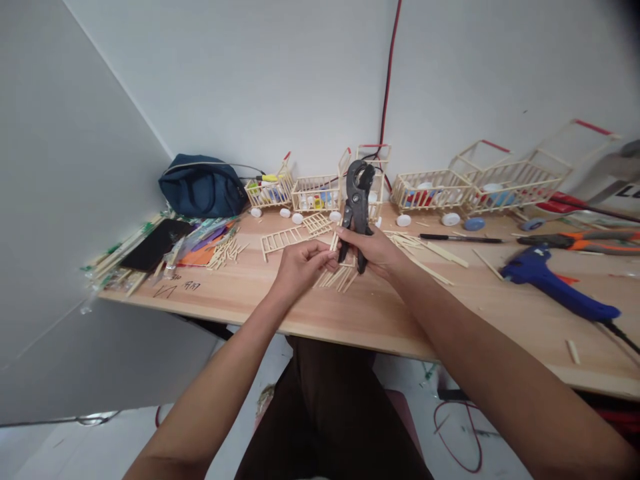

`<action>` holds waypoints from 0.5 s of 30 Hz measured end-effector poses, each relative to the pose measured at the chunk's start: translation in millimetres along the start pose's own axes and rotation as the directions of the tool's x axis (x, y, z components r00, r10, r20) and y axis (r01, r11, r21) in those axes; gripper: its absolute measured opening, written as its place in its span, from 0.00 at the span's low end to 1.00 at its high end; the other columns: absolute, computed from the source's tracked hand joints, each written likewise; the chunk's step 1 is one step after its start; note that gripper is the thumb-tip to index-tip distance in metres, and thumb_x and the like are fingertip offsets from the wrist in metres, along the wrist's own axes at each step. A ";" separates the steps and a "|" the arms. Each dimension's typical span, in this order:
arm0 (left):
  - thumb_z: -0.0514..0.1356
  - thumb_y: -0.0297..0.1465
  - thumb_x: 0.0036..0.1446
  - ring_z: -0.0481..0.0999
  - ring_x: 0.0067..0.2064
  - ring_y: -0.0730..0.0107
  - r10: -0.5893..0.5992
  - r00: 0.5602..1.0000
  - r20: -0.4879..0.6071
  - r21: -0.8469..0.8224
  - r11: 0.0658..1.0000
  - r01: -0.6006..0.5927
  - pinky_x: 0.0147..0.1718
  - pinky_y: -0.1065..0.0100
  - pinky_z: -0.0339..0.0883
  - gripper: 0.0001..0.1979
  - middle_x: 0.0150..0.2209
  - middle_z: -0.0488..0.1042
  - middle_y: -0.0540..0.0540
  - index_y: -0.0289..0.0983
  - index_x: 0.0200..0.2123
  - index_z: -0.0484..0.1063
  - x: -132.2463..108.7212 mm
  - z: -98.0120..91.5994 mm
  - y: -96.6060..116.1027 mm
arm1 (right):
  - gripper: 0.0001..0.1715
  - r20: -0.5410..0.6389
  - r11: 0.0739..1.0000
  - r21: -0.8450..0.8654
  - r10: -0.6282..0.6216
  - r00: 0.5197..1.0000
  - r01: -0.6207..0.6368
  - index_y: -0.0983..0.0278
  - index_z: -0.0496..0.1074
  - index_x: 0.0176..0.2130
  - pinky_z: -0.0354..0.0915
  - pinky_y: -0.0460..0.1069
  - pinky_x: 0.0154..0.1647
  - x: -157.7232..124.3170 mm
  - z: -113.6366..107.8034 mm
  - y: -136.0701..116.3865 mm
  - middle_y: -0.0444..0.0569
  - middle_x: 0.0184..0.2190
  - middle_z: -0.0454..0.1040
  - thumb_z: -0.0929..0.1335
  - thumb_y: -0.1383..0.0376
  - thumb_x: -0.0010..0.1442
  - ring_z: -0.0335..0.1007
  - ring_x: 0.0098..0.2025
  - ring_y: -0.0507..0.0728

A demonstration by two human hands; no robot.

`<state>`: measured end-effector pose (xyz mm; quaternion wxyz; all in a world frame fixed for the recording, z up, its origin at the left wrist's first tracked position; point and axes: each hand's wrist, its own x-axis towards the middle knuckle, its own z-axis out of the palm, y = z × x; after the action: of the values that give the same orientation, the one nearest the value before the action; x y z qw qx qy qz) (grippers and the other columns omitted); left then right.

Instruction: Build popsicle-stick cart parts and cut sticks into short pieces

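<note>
Near the table's middle, my left hand [303,268] is closed in a pinch on thin wooden sticks [334,239]. My right hand [376,250] is wrapped round a black hand cutter [356,193], its head pointing up and its handles down; the right fingertips also come close to the sticks. More cut sticks [344,279] lie on the tabletop just below the hands. Left of them rest a ladder-shaped stick frame [283,241] and a small stick grid [317,225].
Several small stick carts [425,190] with white or blue wheels line the wall. A blue glue gun [560,280], orange-handled pliers [580,240] and a black pen [460,238] lie right. At left are a blue bag [203,187], a black phone-like slab [156,245] and bundled sticks [117,260].
</note>
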<state>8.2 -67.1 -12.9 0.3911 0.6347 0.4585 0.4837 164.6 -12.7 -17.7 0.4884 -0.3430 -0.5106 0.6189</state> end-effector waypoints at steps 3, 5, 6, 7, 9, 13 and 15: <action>0.65 0.36 0.53 0.78 0.27 0.69 -0.009 1.000 0.023 -0.057 0.998 0.010 0.29 0.70 0.69 0.10 0.25 0.79 0.45 0.33 0.28 0.76 1.7 -0.9 -4.2 | 0.25 0.015 1.000 -0.003 0.001 1.000 -0.001 0.64 0.69 0.26 0.66 0.47 0.29 -1.1 -0.1 -0.6 0.42 0.22 0.70 0.78 0.50 0.40 0.66 0.25 0.50; 0.64 0.36 0.53 0.78 0.27 0.69 0.016 1.000 0.018 -0.048 0.999 -0.015 0.29 0.70 0.69 0.10 0.25 0.79 0.45 0.33 0.28 0.76 1.6 -2.0 -5.9 | 0.24 0.041 0.999 0.026 0.024 0.999 -0.025 0.63 0.69 0.25 0.67 0.47 0.30 -1.7 0.7 -1.1 0.42 0.22 0.70 0.78 0.50 0.40 0.66 0.25 0.50; 0.64 0.36 0.54 0.78 0.27 0.69 0.040 0.999 0.012 -0.023 0.999 -0.040 0.30 0.70 0.69 0.10 0.25 0.79 0.46 0.34 0.28 0.76 1.0 -2.6 -5.9 | 0.24 0.055 0.999 0.038 0.036 0.998 -0.038 0.63 0.69 0.25 0.67 0.48 0.30 -1.9 1.1 -1.4 0.42 0.22 0.70 0.78 0.50 0.40 0.66 0.25 0.50; 0.64 0.36 0.54 0.78 0.28 0.69 0.071 0.997 0.008 0.013 0.997 -0.071 0.31 0.70 0.69 0.10 0.26 0.79 0.46 0.34 0.28 0.76 0.2 -3.3 -5.5 | 0.24 0.065 0.998 0.042 0.044 0.997 -0.046 0.63 0.69 0.25 0.67 0.48 0.30 -2.1 1.4 -1.7 0.42 0.22 0.70 0.78 0.50 0.40 0.66 0.25 0.50; 0.63 0.36 0.55 0.77 0.29 0.69 0.132 0.991 0.010 0.100 0.986 -0.132 0.33 0.70 0.69 0.10 0.26 0.79 0.47 0.35 0.28 0.77 -2.0 -4.6 -3.4 | 0.24 0.073 0.999 0.026 0.040 0.996 -0.042 0.63 0.69 0.25 0.67 0.48 0.30 -2.6 1.3 -2.3 0.42 0.22 0.71 0.78 0.50 0.39 0.66 0.25 0.50; 0.62 0.37 0.56 0.77 0.31 0.70 0.198 0.980 0.033 0.212 0.956 -0.201 0.36 0.70 0.69 0.11 0.26 0.79 0.48 0.36 0.27 0.77 -5.1 -5.9 1.7 | 0.25 0.077 0.999 -0.030 0.015 0.997 -0.013 0.64 0.70 0.26 0.67 0.49 0.31 -3.1 -0.8 -3.6 0.43 0.22 0.71 0.78 0.49 0.40 0.67 0.26 0.51; 0.63 0.37 0.56 0.77 0.30 0.70 0.173 0.984 0.029 0.171 0.970 -0.176 0.34 0.71 0.69 0.11 0.26 0.79 0.47 0.36 0.28 0.77 -5.0 -5.6 2.9 | 0.24 0.052 0.998 -0.052 -0.025 0.998 0.028 0.64 0.70 0.26 0.66 0.48 0.31 -2.7 -2.1 -3.9 0.43 0.22 0.70 0.78 0.49 0.41 0.66 0.26 0.51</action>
<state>2.8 -72.4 -10.2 0.2937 0.7074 0.4384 0.4702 168.3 -14.6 -14.6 0.4743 -0.3329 -0.5436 0.6073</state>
